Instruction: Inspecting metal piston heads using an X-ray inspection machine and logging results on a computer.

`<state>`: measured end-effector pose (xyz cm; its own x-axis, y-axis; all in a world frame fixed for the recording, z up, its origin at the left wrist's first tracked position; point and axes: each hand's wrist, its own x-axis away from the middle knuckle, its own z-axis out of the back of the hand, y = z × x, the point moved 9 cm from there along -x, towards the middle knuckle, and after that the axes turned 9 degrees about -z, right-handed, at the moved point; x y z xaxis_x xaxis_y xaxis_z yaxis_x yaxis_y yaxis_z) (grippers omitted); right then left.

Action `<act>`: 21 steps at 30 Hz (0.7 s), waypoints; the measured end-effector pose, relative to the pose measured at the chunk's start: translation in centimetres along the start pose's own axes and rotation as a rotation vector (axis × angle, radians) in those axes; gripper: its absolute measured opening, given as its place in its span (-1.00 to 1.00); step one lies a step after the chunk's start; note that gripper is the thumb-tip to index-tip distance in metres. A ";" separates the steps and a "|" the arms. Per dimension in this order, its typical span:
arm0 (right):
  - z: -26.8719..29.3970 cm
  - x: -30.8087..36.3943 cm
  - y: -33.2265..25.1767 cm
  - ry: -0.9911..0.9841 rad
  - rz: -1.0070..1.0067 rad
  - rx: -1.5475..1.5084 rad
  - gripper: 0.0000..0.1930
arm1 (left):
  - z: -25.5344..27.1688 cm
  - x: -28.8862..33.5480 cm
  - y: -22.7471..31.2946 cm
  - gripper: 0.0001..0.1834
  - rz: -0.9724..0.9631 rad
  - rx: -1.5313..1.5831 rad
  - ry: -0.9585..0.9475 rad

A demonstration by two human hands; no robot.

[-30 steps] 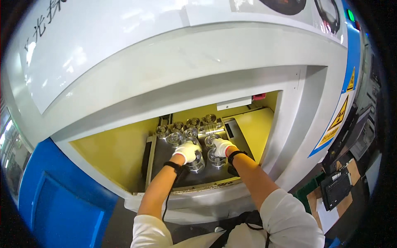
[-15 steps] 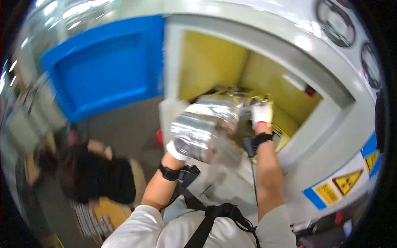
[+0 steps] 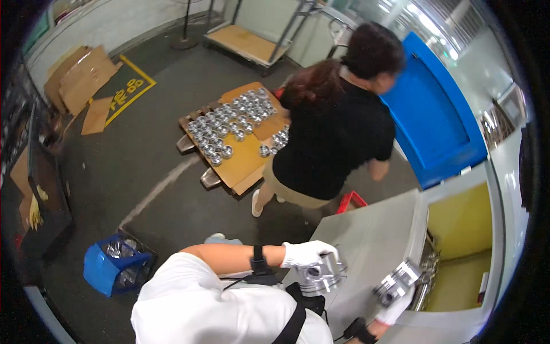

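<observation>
My left hand [image 3: 309, 254], in a white glove, is closed around a shiny metal piston [image 3: 322, 276] held in front of my body. Lower right, my right hand [image 3: 397, 308], gloved too, grips a second piston [image 3: 397, 282] beside the opening of a grey cabinet; its palm and some fingers are hidden. Inside that opening, against yellow walls [image 3: 463, 221], more shiny metal parts [image 3: 427, 278] are partly visible. The cabinet's pale grey front [image 3: 366, 241] lies between and beyond my two hands.
A person in a black top [image 3: 344, 132] stands ahead, near a blue door [image 3: 432, 109]. Behind them, several pistons [image 3: 220, 129] stand on a cardboard-covered pallet [image 3: 238, 172]. A blue crate [image 3: 102, 269] sits on the floor at left; a red bin [image 3: 350, 202] is near the cabinet.
My view has swung left, from facing the cabinet opening to the floor and pallet. My right hand has come out of the opening with a piston. My left hand still holds shiny metal.
</observation>
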<state>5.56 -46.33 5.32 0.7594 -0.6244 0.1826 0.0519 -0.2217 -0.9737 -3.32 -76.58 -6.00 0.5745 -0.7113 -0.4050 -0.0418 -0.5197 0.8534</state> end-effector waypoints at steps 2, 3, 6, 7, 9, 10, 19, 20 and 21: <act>2.1 0.0 2.8 -0.006 -0.069 0.192 -0.53 | 2.6 3.8 2.9 -0.61 0.097 -0.070 0.143; 2.0 0.2 4.8 -0.039 -0.094 0.208 -0.57 | 4.7 6.1 3.8 -0.59 0.119 -0.118 0.198; 1.5 2.1 9.6 0.064 -0.051 0.435 -0.72 | 11.0 13.1 5.3 -0.53 0.171 -0.157 0.393; 1.4 2.2 11.5 0.053 -0.054 0.475 -0.75 | 13.4 15.5 6.1 -0.52 0.169 -0.185 0.460; -1.6 3.4 15.2 0.054 -0.170 0.415 -0.72 | 18.1 21.0 8.4 -0.51 0.219 -0.236 0.618; -4.7 4.3 16.1 0.065 -0.191 0.411 -0.72 | 20.2 23.6 10.1 -0.52 0.271 -0.253 0.680; -20.8 6.3 29.6 -0.089 -0.365 0.939 -0.57 | 40.7 39.3 10.9 -0.65 0.714 -0.627 0.913; -24.0 5.6 30.8 -0.175 -0.267 1.085 -0.50 | 42.4 39.7 10.7 -0.68 0.829 -0.701 0.911; -26.2 5.2 32.3 -0.212 -0.274 1.152 -0.46 | 44.0 40.1 9.8 -0.70 0.861 -0.709 0.940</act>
<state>-5.83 -76.32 -21.61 0.7184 -0.5018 0.4817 0.6953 0.5389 -0.4756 -16.64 -131.02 -28.31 0.9036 0.0344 0.4271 -0.3985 0.4338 0.8081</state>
